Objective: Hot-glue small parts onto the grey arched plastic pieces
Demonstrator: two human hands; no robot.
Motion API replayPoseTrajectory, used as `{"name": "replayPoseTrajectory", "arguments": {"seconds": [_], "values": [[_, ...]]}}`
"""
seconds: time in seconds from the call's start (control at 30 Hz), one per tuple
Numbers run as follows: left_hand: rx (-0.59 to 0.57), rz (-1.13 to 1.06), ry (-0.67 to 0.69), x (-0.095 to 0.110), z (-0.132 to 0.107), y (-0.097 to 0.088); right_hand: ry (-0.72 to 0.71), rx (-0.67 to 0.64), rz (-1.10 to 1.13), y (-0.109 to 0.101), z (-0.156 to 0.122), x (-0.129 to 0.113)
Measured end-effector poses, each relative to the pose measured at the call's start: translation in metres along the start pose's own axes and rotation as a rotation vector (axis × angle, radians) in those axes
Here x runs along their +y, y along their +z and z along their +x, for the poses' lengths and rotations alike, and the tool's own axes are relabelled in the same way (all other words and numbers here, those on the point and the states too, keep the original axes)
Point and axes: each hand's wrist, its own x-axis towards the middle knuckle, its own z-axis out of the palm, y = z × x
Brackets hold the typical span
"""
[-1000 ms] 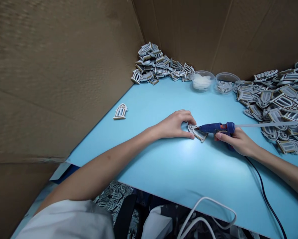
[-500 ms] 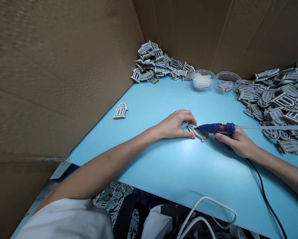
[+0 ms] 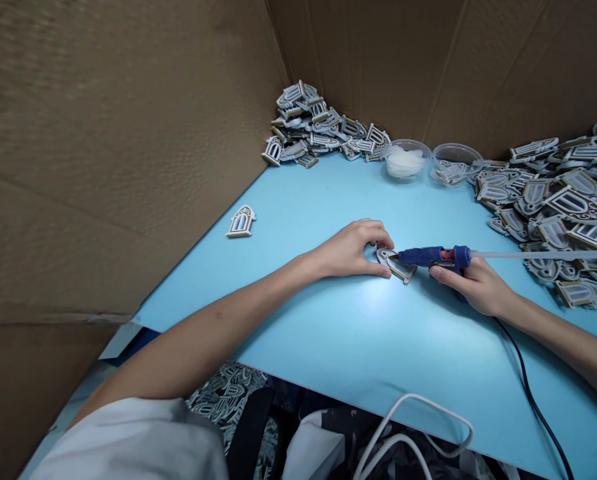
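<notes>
My left hand [image 3: 352, 250] rests on the light blue table [image 3: 328, 333], its fingers curled and pinching the edge of a small arched window-shaped piece [image 3: 397, 266] that lies flat. My right hand [image 3: 478, 287] grips a blue glue gun [image 3: 431, 257], whose nozzle touches that piece. A clear glue stick [image 3: 533, 255] juts out of the gun's back toward the right. The gun's black cord [image 3: 533, 400] trails along my right forearm.
Heaps of similar window pieces lie at the back corner [image 3: 318, 130] and along the right side [image 3: 558, 207]. Two clear plastic tubs [image 3: 406, 161] [image 3: 453, 163] stand between them. A single piece [image 3: 241, 223] lies at the left. Cardboard walls [image 3: 128, 133] enclose the table. A white cable [image 3: 413, 427] loops at the front edge.
The glue gun and my right hand have shifted very slightly; the left hand stays on the piece. Little else differs.
</notes>
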Motion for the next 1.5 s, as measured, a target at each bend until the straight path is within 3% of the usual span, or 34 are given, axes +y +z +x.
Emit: {"name": "replayPoseTrajectory", "arguments": {"seconds": [0.5,0.63,0.8,0.97,1.13,1.23,1.37,1.5], "values": [[-0.009,-0.003,-0.017,0.002,0.001,0.0,0.027,-0.01,-0.046,-0.001,0.0,0.0],[-0.007,-0.022,-0.027,0.002,0.001,0.0,0.016,0.024,0.045,0.001,-0.002,0.004],[0.001,-0.045,-0.05,0.002,0.001,0.0,-0.053,0.195,0.441,0.006,-0.005,0.014],[0.009,-0.049,0.028,0.009,-0.001,0.002,-0.033,0.338,0.454,0.008,-0.002,0.015],[0.059,0.03,-0.074,0.013,-0.002,0.0,-0.003,0.381,0.469,0.007,-0.001,0.013],[0.061,0.04,-0.027,0.01,-0.003,-0.005,0.008,0.398,0.481,0.006,0.0,0.011],[-0.024,0.077,0.096,0.007,-0.004,-0.008,0.022,0.372,0.466,0.003,-0.001,0.012],[-0.024,0.073,0.046,0.006,-0.004,-0.009,0.065,0.237,0.319,0.0,-0.005,0.015]]}}
